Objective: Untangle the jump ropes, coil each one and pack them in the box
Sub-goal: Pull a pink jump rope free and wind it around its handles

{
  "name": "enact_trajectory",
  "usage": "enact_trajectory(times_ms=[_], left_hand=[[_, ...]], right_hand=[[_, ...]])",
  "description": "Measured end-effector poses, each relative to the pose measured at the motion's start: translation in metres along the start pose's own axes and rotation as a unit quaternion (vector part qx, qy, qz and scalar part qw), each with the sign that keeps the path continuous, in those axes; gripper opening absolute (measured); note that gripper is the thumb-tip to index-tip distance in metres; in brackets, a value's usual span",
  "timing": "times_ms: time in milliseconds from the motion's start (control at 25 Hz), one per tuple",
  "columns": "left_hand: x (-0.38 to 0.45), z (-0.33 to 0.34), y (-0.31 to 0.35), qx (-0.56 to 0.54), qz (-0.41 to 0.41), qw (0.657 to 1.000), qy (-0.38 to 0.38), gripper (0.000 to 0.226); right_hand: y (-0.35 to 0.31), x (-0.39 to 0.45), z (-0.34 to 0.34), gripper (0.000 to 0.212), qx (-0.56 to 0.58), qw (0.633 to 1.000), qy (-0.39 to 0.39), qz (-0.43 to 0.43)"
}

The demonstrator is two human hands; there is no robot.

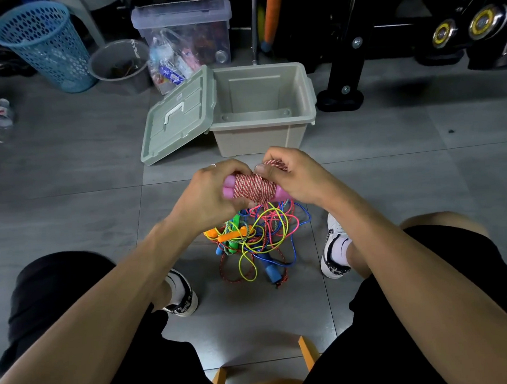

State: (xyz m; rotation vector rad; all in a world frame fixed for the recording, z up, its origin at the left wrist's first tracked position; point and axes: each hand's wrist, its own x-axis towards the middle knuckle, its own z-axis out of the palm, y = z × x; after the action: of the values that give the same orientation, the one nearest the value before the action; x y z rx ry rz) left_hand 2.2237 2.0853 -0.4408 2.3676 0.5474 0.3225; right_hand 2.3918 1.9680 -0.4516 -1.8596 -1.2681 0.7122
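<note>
Pink handles (228,190) half-hidden by hands (287,175)

Both hands (213,191) grip pink-handled rope coil (255,188) — box (261,138) open behind

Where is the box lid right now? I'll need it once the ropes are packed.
In the head view the lid leans against the left side of the open box, on the floor beyond both hands.

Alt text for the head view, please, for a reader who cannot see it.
Both hands, left and right, hold a red-and-white braided jump rope wound around its pink handles. Below lies a tangled pile of coloured jump ropes on the grey tiled floor; beyond stands an open beige plastic box, its grey-green lid leaning alongside.
</note>
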Motion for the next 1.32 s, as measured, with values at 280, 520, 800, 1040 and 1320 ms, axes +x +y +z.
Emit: enact_trajectory(times_ms=[280,520,800,1040,1320], left_hand=[[0.003,-0.003,0.005,-0.21,-0.195,0.957,-0.039,0.026],[0.015,-0.007,0.012,-0.45,-0.424,0.784,-0.049,0.026],[0.013,-0.009,0.013,-0.538,-0.434,0.711,-0.126,0.023],[0.009,-0.011,0.014,-0.532,-0.399,0.729,-0.161,0.036],[0.011,-0.002,0.007,-0.408,-0.29,0.863,-0.067,0.018]], right_hand=[[-0.004,-0.006,0.001,0.014,-0.014,0.997,0.066,-0.03],[-0.006,-0.006,0.007,0.026,-0.053,0.993,0.081,-0.07],[-0.005,-0.01,0.0,0.023,-0.013,0.995,0.044,-0.091],[-0.011,-0.013,-0.008,0.021,-0.047,0.991,0.051,-0.115],[-0.012,-0.019,-0.013,0.024,-0.212,0.974,-0.013,-0.081]])
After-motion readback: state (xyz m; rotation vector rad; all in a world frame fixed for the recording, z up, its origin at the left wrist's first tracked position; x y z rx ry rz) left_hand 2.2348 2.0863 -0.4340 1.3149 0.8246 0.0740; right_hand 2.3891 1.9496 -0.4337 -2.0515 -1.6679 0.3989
